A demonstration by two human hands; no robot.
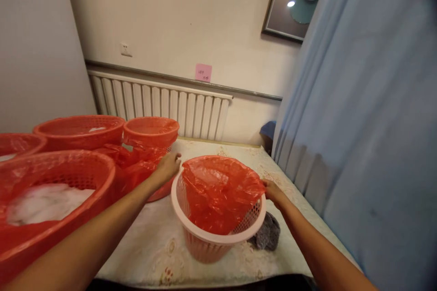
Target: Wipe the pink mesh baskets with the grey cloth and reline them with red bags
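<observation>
The table [136, 248] leaves bare room to the near left and the far right; its near edge runs a little way in front of the work, and the curtain [341, 113] hangs along its right edge. Red-lined baskets [79, 139] crowd the left side, so a leftward sweep is tight. The white basket [206, 246] stands upright near the middle of the table, its near rim bare. The red bag [221, 191] sits inside, its far edge up at the far rim. It would probably seat best pressed to the bottom, then folded evenly over the whole rim, without tugging the basket along. The right hand [273, 193] pinches the bag's right edge; the left hand [168, 167], half-curled with no hold showing, is just beside its left edge. A grey cloth [268, 233] lies close by the basket's right side.
</observation>
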